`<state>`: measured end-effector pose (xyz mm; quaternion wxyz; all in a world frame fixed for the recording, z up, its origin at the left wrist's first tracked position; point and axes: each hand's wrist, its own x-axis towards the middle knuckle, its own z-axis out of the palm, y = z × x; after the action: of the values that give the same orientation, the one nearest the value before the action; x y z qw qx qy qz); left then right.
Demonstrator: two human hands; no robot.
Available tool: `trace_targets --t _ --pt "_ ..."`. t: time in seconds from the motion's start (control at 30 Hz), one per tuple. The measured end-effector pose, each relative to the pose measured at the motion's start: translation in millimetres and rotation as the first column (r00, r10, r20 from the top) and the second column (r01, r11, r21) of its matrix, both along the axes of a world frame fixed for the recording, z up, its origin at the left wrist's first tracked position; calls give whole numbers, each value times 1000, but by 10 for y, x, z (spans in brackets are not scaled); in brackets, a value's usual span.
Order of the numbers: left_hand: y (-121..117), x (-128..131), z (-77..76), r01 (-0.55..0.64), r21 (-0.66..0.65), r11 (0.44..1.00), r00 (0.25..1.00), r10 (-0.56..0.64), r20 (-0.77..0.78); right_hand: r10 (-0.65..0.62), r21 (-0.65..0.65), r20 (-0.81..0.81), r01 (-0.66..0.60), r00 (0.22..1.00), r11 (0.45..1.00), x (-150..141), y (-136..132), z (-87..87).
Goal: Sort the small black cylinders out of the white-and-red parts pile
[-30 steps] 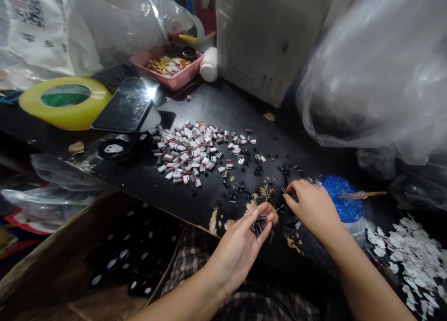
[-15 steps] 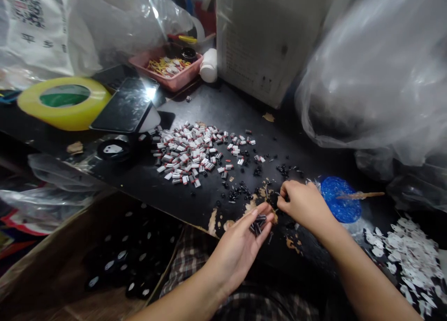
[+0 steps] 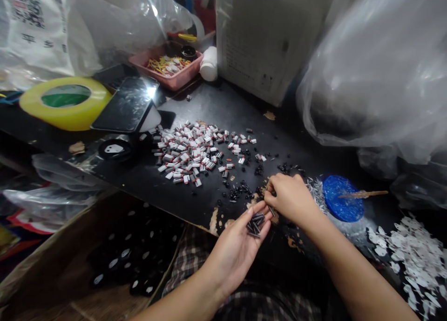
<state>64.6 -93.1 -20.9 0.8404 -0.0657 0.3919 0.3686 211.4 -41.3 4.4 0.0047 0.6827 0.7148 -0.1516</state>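
My left hand (image 3: 240,242) is palm up and cupped, with several small dark springs (image 3: 256,224) lying on its palm and fingers. Close against its fingertips is my right hand (image 3: 289,195), thumb and fingers pinched together. A thin dark piece (image 3: 271,212) shows just under that pinch; which hand it touches I cannot tell. Tiny black rings (image 3: 240,190) are scattered on the table beyond the left hand. To the right hand's right lies a heap of thin metal pins (image 3: 317,193), beside a blue lid (image 3: 344,209) holding clear gel and a wooden stick (image 3: 366,194).
White-and-grey cylinders (image 3: 190,148) are piled mid-table. White flat pieces (image 3: 415,251) lie at right. A yellow tape roll (image 3: 30,99), a phone (image 3: 122,109) and a pink tray (image 3: 178,82) stand at left and back. Below the table edge, a box (image 3: 31,269) holds black round parts.
My right hand has moved left, from above the table to my left fingertips. The springs show more plainly in my left hand, which has barely moved.
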Motion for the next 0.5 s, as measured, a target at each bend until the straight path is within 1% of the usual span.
trace_targets --t 0.1,0.23,0.3,0.37,0.43,0.5 --pt "11 8 2 -9 -10 1000 1000 9 19 7 -22 -101 -9 995 1000 46 -83 71" --pt "19 30 27 -37 -7 999 999 37 10 16 -67 -286 -37 958 997 126 -355 181" --pt "10 34 39 -10 -21 1000 1000 10 8 16 -69 -368 -44 930 997 178 -476 190" --pt "-12 24 45 36 -37 999 999 -35 20 -20 -33 -335 10 942 999 236 -547 166" --pt "-48 -1 47 72 -40 997 997 -71 25 -60 -11 -216 59 974 998 272 -570 124" --pt "-91 -32 48 93 -37 995 996 -93 12 -43 -23 -66 42 997 999 260 -565 76"
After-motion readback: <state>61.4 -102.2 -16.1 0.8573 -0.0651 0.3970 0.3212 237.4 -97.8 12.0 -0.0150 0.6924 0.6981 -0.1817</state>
